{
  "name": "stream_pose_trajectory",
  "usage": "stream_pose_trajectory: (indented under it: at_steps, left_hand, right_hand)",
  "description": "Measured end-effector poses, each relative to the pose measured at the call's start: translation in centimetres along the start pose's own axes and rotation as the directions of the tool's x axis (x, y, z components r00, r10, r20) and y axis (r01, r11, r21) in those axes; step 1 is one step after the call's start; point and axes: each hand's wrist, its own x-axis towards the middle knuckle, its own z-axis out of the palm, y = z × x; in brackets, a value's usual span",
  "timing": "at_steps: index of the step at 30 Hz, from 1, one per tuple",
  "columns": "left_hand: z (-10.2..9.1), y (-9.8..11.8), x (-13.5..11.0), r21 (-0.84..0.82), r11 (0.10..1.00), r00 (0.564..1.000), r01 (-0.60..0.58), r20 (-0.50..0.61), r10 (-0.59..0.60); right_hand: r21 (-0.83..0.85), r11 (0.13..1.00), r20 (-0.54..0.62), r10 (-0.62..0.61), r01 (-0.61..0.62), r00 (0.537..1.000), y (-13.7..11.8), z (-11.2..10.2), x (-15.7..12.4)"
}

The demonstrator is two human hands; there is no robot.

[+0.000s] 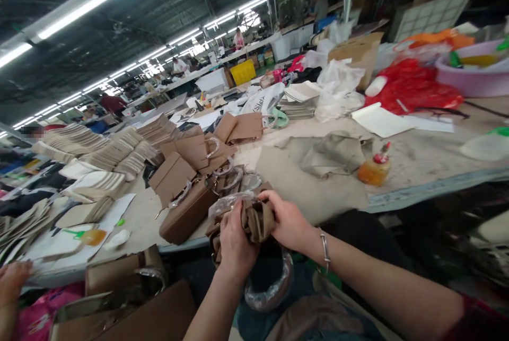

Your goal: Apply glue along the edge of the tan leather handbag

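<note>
Both clenched round crumpled brown leather bag [256,221]: left hand [234,245], right hand [290,224]. Held near, off beige cloth-covered table [306,190], seemingly for working room.

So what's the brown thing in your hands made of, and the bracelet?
The brown piece held by the left hand and right hand looks like soft matte leather or fake leather: it folds limply. The bracelet looks like polished metal: it is silvery and glints.

matt brown leather strap [256,221], glossy plastic wrap [228,204]
</note>
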Motion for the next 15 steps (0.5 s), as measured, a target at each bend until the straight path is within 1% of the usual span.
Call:
stream_pose_trajectory:
  at_steps: [2, 4, 7, 9, 11, 13, 15]
  left_hand:
    - [0.2, -0.1, 0.5, 0.02, 0.997, 0.997, -0.072, 0.013, 0.072]
    - [0.1, -0.2, 1.3, 0.021, 0.993, 0.993, -0.117, 0.037, 0.116]
    - [-0.2, -0.3, 2.7, -0.033, 0.996, 0.992, -0.084, 0.096, 0.087]
    - [-0.4, -0.3, 3.7, -0.121, 0.992, 0.986, -0.03, 0.158, 0.049]
    - [-0.4, -0.3, 4.6, -0.215, 0.975, 0.971, 0.055, 0.238, -0.002]
    - [-0.3, -0.4, 5.4, -0.261, 0.952, 0.945, 0.16, 0.32, -0.071]
    - [-0.3, -0.7, 6.2, -0.249, 0.934, 0.903, 0.255, 0.407, -0.138]
  right_hand:
    - [0.01, 1.0, -0.001, 0.004, -0.004, 1.0, 0.0, -0.1, 0.2]
    - [-0.023, 1.0, -0.002, 0.021, -0.021, 1.0, 0.0, -0.2, 0.6]
    - [-0.081, 0.996, 0.004, 0.036, -0.036, 0.999, 0.0, -0.5, 1.4]
    - [-0.095, 0.995, 0.01, 0.034, -0.033, 0.999, -0.3, -0.8, 1.9]
    - [-0.128, 0.992, 0.035, 0.019, -0.015, 0.999, -0.6, -1.2, 2.4]
    - [-0.181, 0.983, 0.091, -0.006, 0.022, 0.996, -1.2, -1.9, 2.7]
    - [-0.218, 0.973, 0.161, -0.036, 0.071, 0.986, -1.7, -2.9, 2.8]
